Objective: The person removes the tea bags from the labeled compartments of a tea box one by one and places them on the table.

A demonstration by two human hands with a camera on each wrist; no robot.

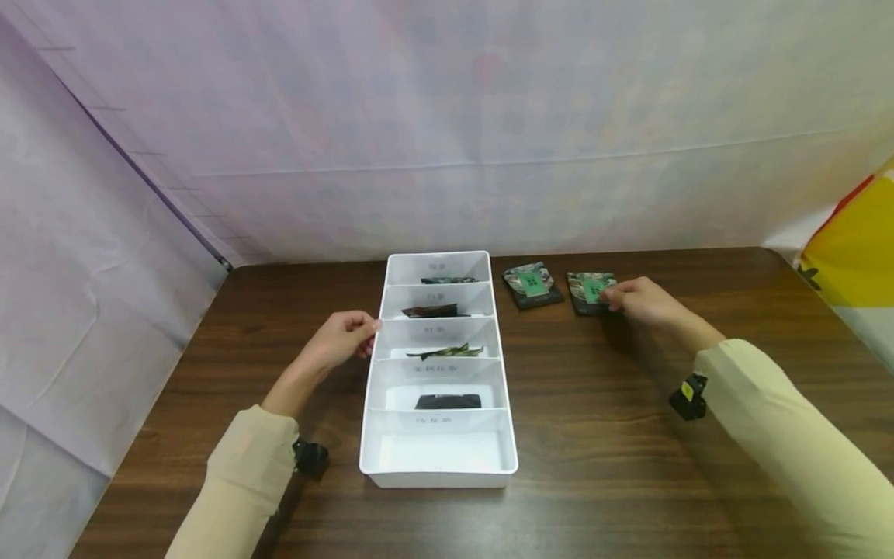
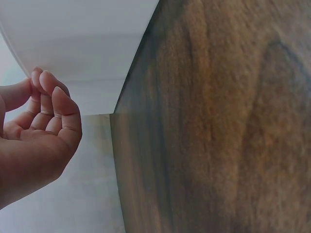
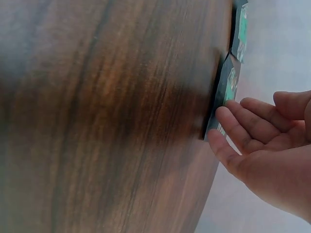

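A long white divided box (image 1: 440, 480) stands on the table, a flat packet in each of its compartments except the nearest. My left hand (image 1: 347, 338) pinches its left rim between thumb and curled forefinger, as the left wrist view also shows the hand (image 2: 48, 116). To the right of the box lie two dark tea sachets with green labels. My right hand (image 1: 646, 300) is over the right edge of the nearer-to-hand sachet (image 1: 583, 293). In the right wrist view, fingertips (image 3: 222, 112) meet that sachet while the thumb stays apart. The other sachet (image 1: 533, 285) lies just left of it.
Inside the box are a dark green packet (image 1: 447, 280), a brown packet (image 1: 431, 310), a green packet (image 1: 447, 352) and a black packet (image 1: 448, 401). Behind the brown wooden table (image 1: 628, 481) hangs a pale cloth (image 1: 447, 194). Something yellow (image 1: 855, 241) stands past the right edge.
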